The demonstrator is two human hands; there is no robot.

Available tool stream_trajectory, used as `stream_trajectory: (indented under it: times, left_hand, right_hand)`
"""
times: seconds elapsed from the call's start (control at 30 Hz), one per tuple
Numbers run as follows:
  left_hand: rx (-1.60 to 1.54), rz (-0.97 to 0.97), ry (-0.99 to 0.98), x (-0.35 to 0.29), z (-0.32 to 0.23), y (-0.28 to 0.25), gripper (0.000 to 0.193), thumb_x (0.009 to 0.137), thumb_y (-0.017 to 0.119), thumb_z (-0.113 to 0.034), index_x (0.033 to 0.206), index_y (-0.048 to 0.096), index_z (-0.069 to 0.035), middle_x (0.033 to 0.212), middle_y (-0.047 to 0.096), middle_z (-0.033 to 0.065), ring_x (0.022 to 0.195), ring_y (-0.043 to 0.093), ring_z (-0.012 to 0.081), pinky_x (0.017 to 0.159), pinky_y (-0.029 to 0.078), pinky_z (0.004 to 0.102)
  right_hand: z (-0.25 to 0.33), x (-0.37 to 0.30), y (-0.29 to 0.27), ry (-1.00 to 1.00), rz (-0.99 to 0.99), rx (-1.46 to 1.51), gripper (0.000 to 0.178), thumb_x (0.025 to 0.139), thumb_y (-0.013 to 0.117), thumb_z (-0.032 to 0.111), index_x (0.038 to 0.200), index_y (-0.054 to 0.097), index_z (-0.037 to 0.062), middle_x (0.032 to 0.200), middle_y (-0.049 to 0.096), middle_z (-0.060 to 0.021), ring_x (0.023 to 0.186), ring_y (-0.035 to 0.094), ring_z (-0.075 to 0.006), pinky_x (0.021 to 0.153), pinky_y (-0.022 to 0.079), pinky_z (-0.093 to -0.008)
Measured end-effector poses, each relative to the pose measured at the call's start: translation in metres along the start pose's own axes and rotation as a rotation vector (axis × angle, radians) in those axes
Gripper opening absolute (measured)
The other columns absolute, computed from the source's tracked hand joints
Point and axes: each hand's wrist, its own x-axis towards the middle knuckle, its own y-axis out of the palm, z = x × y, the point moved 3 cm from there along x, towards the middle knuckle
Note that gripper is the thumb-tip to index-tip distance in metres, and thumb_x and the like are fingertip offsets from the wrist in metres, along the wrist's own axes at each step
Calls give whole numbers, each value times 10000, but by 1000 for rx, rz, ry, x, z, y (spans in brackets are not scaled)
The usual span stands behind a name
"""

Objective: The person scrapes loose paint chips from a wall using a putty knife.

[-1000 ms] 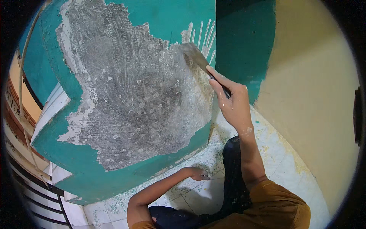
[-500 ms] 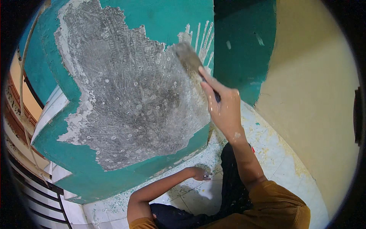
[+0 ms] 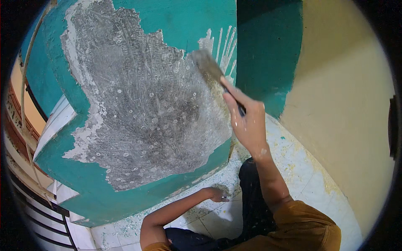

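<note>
My right hand (image 3: 249,125) is closed round the dark handle of a paint scraper (image 3: 209,66), its forefinger stretched along the tool. The wide blade, a little blurred, lies over the upper right edge of a rough grey patch (image 3: 146,100) on the teal painted wall (image 3: 188,16). Several pale scratched streaks fan out through the paint just right of the blade. Low down, my left hand (image 3: 216,194) hangs near the floor, back of the hand upward, with a small shiny band on a finger. Its fingertips are mostly hidden, and no held thing shows there.
Paint flakes are scattered over the white tiled floor (image 3: 303,165) along the wall's foot. A cream wall (image 3: 343,96) stands to the right, beyond a darker teal recess (image 3: 268,54). Black railings (image 3: 42,224) and a hanging rope (image 3: 26,79) are at the left.
The scraper and my right hand have shifted slightly down in the picture, about as much as the wall has. The blade remains near the same edge of the grey patch.
</note>
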Motion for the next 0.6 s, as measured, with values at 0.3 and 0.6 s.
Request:
stream_trajectory:
  times: [0.3,0.6]
  left_hand:
    - [3,-13,54,15,9,4,615,958,325,-537,1136,587,-9,1100,610,228,1047,562,392,924,421,478]
    - [-118,-319,153,-19,-13,-44,386,963,432,-391,1009,599,-45,950,638,171,897,608,331,785,465,449]
  right_hand:
    - [-19,-47,2,251,39,78,321,909,562,109,1228,594,88,685,578,-210,533,465,-109,536,426,-299]
    - [-14,-73,9,373,228,221,427,918,546,116,1327,463,25,709,596,-181,535,564,-167,534,439,-301]
